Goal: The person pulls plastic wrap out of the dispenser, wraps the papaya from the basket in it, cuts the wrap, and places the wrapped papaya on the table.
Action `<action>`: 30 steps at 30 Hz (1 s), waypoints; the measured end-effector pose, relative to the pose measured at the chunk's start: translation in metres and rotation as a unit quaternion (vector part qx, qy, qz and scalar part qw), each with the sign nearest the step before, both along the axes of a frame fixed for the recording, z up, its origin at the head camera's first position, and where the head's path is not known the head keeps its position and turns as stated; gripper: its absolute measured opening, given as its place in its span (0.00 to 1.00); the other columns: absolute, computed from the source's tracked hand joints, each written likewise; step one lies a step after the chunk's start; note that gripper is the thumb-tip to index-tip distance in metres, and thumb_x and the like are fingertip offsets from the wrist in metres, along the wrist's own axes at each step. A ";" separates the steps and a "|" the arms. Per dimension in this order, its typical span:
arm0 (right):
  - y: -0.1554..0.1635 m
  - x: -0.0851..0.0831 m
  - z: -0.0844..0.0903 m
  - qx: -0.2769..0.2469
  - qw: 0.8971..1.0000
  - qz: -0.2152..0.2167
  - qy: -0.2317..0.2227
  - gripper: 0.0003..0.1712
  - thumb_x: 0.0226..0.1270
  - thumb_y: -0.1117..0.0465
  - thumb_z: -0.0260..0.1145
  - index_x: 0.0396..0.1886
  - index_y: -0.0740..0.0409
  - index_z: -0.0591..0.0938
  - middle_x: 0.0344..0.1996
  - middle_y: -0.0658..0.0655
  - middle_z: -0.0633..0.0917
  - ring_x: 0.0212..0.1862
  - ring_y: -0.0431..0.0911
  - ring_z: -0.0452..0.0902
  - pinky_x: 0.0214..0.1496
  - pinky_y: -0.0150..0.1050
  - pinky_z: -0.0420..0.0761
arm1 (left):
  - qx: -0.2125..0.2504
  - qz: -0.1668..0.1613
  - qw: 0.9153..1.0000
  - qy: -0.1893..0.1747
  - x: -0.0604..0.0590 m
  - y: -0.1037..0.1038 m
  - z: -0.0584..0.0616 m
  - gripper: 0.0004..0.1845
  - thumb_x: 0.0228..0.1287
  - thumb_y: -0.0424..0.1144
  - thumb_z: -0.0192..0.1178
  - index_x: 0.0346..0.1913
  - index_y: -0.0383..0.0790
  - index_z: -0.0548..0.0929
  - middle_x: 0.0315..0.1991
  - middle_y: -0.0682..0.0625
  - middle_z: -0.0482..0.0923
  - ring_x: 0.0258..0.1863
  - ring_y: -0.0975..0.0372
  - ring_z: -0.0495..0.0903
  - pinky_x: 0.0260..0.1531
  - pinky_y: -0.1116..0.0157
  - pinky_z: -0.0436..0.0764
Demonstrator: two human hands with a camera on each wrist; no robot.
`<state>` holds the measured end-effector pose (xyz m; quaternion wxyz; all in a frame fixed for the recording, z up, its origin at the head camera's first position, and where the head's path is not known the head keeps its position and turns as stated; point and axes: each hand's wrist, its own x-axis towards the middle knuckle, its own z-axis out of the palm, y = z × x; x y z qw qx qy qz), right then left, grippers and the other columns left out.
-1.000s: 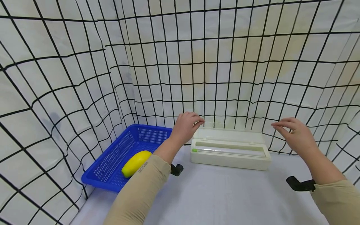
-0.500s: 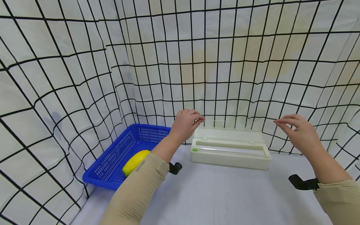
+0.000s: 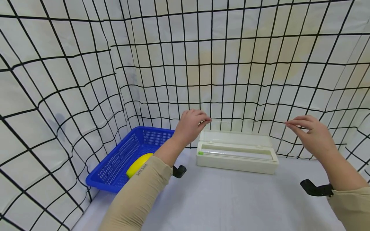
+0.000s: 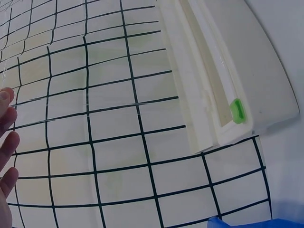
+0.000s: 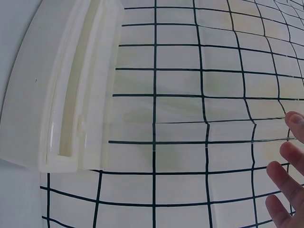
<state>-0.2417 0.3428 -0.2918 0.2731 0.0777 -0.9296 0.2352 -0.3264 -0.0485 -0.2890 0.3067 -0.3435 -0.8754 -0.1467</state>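
My left hand [image 3: 192, 126] is raised above the left end of a white cling film dispenser [image 3: 237, 164], thumb and fingertips pinched together. To the right of the box, my right hand [image 3: 313, 136] pinches in the same way at a similar height. Clear cling film [image 5: 218, 122] stretches between the hands, showing only as faint creases and glints. The dispenser's lid [image 3: 235, 138] is tipped back, and a film roll [image 3: 240, 154] lies in its slot. A green slider [image 4: 237, 111] sits at the slot's left end.
A blue plastic basket [image 3: 104, 184] stands at the left, holding a yellow oblong fruit [image 3: 140, 163] partly hidden by my left sleeve. Black grid netting [image 3: 196, 85] over white sheeting rises behind and at both sides. White cloth [image 3: 231, 199] covers the table.
Both hands have risen slightly, still pinching. My right hand has shifted a little right, widening the gap between them. The dispenser stays in place.
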 end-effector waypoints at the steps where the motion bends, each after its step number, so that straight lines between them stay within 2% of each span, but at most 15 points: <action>1: 0.000 0.001 0.001 -0.001 1.000 0.000 0.000 0.18 0.77 0.54 0.59 0.52 0.61 0.85 0.54 0.64 0.76 0.58 0.64 0.68 0.48 0.63 0.71 | 0.000 0.000 1.000 0.000 0.001 0.000 0.001 0.08 0.71 0.44 0.61 0.47 0.52 0.88 0.45 0.58 0.83 0.49 0.60 0.77 0.48 0.58 0.73; 4: 0.000 0.005 0.002 -0.002 1.000 -0.003 0.002 0.18 0.77 0.53 0.58 0.51 0.61 0.85 0.54 0.63 0.77 0.58 0.63 0.68 0.48 0.62 0.71 | 0.002 -0.003 1.000 0.000 0.005 -0.001 0.003 0.08 0.71 0.44 0.61 0.46 0.52 0.89 0.45 0.58 0.83 0.49 0.60 0.77 0.49 0.58 0.73; 9: 0.001 0.013 0.002 0.003 1.000 -0.010 0.013 0.17 0.75 0.53 0.60 0.50 0.60 0.86 0.52 0.60 0.78 0.54 0.58 0.70 0.42 0.44 0.68 | 0.011 -0.025 1.000 0.007 0.013 -0.003 0.004 0.07 0.70 0.43 0.62 0.44 0.52 0.89 0.45 0.58 0.84 0.49 0.60 0.78 0.48 0.58 0.73; 11: 0.002 0.016 0.001 0.005 1.000 -0.009 0.017 0.16 0.75 0.54 0.61 0.50 0.60 0.86 0.52 0.60 0.78 0.53 0.57 0.70 0.40 0.41 0.66 | 0.014 -0.037 0.999 0.014 0.017 -0.004 0.004 0.07 0.70 0.42 0.62 0.44 0.52 0.89 0.45 0.57 0.84 0.49 0.60 0.78 0.48 0.58 0.73; 13: 0.002 0.019 0.000 0.011 1.000 -0.010 0.022 0.15 0.74 0.56 0.62 0.50 0.61 0.86 0.52 0.61 0.78 0.53 0.58 0.71 0.40 0.43 0.67 | 0.017 -0.049 0.998 0.021 0.021 -0.005 0.003 0.06 0.69 0.41 0.63 0.43 0.52 0.90 0.44 0.57 0.84 0.49 0.60 0.78 0.48 0.58 0.73; 18: 0.004 0.029 -0.003 0.018 0.999 -0.005 0.031 0.12 0.73 0.59 0.63 0.48 0.61 0.86 0.51 0.62 0.78 0.55 0.62 0.70 0.44 0.55 0.69 | 0.009 -0.069 0.997 0.036 0.031 -0.008 0.002 0.06 0.67 0.39 0.66 0.42 0.52 0.90 0.43 0.57 0.84 0.50 0.60 0.78 0.50 0.58 0.73; 21: 0.005 0.035 -0.005 0.024 0.999 -0.002 0.040 0.11 0.71 0.60 0.65 0.46 0.60 0.87 0.50 0.62 0.79 0.54 0.62 0.70 0.44 0.51 0.69 | 0.000 -0.079 0.996 0.045 0.038 -0.009 0.001 0.06 0.66 0.38 0.66 0.42 0.52 0.90 0.42 0.57 0.84 0.49 0.60 0.77 0.49 0.59 0.73; 24: 0.007 0.042 -0.007 0.029 0.999 0.000 0.043 0.10 0.71 0.59 0.66 0.45 0.59 0.88 0.50 0.61 0.79 0.54 0.61 0.70 0.41 0.39 0.68 | -0.006 -0.086 0.995 0.051 0.045 -0.010 0.000 0.06 0.66 0.38 0.66 0.42 0.52 0.90 0.41 0.58 0.83 0.48 0.60 0.77 0.49 0.60 0.73; 26: 0.009 0.046 -0.009 0.031 0.999 0.005 0.041 0.10 0.70 0.58 0.66 0.45 0.59 0.88 0.50 0.62 0.79 0.55 0.62 0.70 0.42 0.38 0.70 | -0.010 -0.091 0.994 0.050 0.050 -0.011 -0.001 0.06 0.65 0.38 0.67 0.42 0.52 0.90 0.41 0.58 0.83 0.48 0.60 0.78 0.48 0.60 0.73; 28: 0.010 0.052 -0.012 0.041 0.998 0.008 0.047 0.09 0.69 0.58 0.68 0.43 0.58 0.88 0.49 0.59 0.80 0.53 0.60 0.71 0.40 0.31 0.68 | -0.015 -0.097 0.994 0.044 0.057 -0.013 -0.003 0.06 0.65 0.38 0.67 0.42 0.52 0.90 0.41 0.58 0.84 0.49 0.61 0.78 0.50 0.60 0.73; 30: 0.011 0.057 -0.015 0.055 0.997 0.013 0.058 0.08 0.67 0.60 0.69 0.42 0.57 0.88 0.48 0.58 0.81 0.52 0.58 0.72 0.42 0.28 0.68 | -0.022 -0.103 0.994 0.040 0.064 -0.014 -0.004 0.06 0.64 0.38 0.68 0.41 0.52 0.90 0.40 0.58 0.84 0.49 0.60 0.78 0.50 0.60 0.74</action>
